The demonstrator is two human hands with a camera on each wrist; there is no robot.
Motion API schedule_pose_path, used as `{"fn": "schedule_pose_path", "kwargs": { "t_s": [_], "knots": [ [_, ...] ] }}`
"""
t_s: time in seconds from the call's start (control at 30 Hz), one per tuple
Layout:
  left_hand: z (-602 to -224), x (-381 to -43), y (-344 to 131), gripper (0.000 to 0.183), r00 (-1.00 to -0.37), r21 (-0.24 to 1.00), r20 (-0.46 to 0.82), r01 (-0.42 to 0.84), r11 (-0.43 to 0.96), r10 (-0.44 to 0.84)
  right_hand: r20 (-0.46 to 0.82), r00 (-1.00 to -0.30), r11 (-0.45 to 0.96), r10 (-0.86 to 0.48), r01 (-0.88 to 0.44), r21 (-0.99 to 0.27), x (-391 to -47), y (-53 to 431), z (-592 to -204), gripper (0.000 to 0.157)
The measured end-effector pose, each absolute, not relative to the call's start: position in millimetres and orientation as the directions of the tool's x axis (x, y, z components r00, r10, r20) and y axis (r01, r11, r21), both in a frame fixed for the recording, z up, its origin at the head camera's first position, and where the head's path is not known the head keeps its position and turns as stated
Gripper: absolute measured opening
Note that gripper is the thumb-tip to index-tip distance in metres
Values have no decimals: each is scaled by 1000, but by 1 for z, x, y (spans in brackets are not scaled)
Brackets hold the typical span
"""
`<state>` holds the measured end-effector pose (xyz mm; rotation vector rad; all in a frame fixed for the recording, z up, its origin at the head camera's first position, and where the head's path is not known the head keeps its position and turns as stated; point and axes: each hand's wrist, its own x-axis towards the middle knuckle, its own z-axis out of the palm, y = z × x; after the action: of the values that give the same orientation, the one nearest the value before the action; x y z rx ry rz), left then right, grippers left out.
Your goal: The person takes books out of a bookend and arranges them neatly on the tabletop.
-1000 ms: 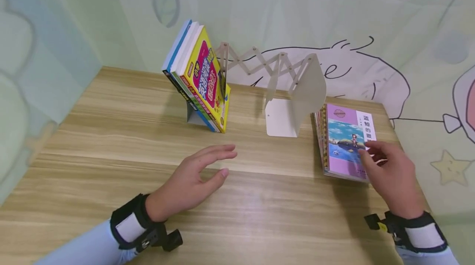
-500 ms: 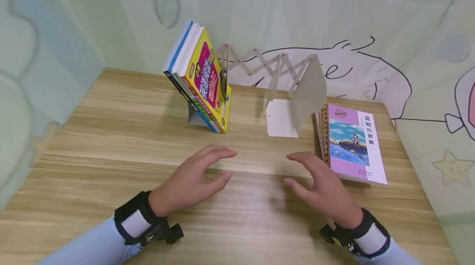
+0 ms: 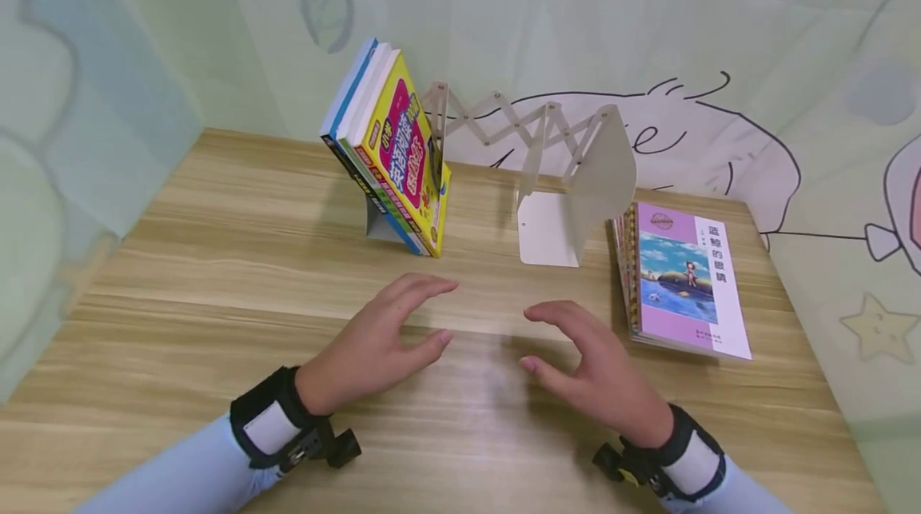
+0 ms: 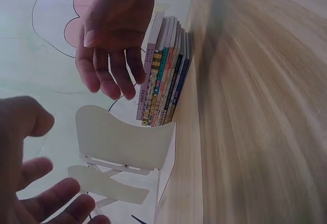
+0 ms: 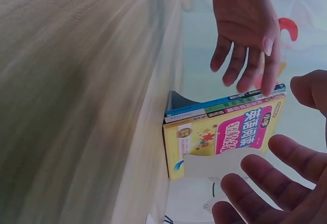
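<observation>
My left hand (image 3: 377,350) hovers over the table, fingers relaxed and holding nothing, in front of the leaning books. Facing it, my right hand (image 3: 593,370) is also relaxed, with nothing between thumb and fingers. Behind them stands a white expandable bookend rack (image 3: 550,230) with a folding lattice back. Several books, the front one a yellow book (image 3: 403,154), lean left in its left section. To the right lies a stack of books, topped by a purple-and-white book (image 3: 679,282); their spines (image 4: 161,81) show in the left wrist view.
The wood-grain table (image 3: 180,282) meets a printed cloth backdrop (image 3: 540,10) behind the rack and at both sides. The rack's upright white panel (image 3: 604,166) stands close to the left side of the stack.
My right hand has come away from the purple-and-white book and moved left, toward the middle of the table. The left hand has barely moved; books and rack stay put.
</observation>
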<state>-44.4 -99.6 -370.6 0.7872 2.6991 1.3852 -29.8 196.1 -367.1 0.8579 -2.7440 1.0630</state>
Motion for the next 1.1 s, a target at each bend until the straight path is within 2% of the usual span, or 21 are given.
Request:
{"fn": "schedule_pose_path", "kwargs": {
  "t_s": [0.17,0.37,0.7,0.87,1.1],
  "knots": [
    [-362,-51,-96,67,-900,731,217,407,548,379,257,-842,595,-474,-522,-612,-30,199,-371,45],
    [-342,-70,-97,74,-917,600,294,397,695,270,259,-856,589,-448,-500,-634,-28,204,-375,44],
    [-309,-107,-118,84,-893,514,437,347,785,109,280,-860,591,-426,-499,-634,-26,212,-382,39],
    [-308,-114,-122,90,-924,573,374,295,764,76,283,-865,583,-414,-490,-648,-24,214,-383,34],
    [-310,-113,-121,89,-957,746,287,245,620,32,318,-875,537,-364,-477,-696,-21,214,-386,26]
  ]
}}
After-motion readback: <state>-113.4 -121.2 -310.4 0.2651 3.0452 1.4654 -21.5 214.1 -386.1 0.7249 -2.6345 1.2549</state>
